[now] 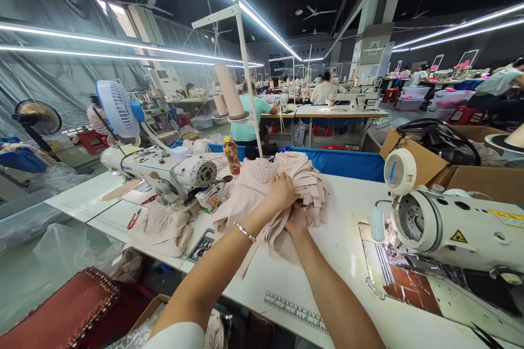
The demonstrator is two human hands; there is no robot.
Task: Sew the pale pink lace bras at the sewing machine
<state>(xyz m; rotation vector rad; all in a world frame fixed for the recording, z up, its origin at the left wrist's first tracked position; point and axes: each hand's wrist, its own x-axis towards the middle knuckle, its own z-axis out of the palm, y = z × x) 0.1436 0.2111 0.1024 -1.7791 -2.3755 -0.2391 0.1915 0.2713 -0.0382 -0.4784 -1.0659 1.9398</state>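
Observation:
A heap of pale beige fabric pieces (254, 181), some with lacy openwork, lies on the white table between two sewing machines. My left hand (282, 192), below a bracelet on the wrist, has its fingers curled down on the fabric at the heap's middle. Just below and to the right, my right hand (296, 219) grips the fabric's edge, its fingertips partly hidden under the cloth. The hands nearly touch. Layered pieces fan out to the right of them, and loose cloth hangs toward the table's front. More beige fabric (166, 224) lies by the left machine.
A white sewing machine (159, 169) stands left, another (458, 218) right. Behind the heap are a drink bottle (231, 156) and a thread stand (246, 65). Red-handled snippers (134, 219) lie left. A cardboard box (413, 155) stands back right. Other people sit at machines farther off.

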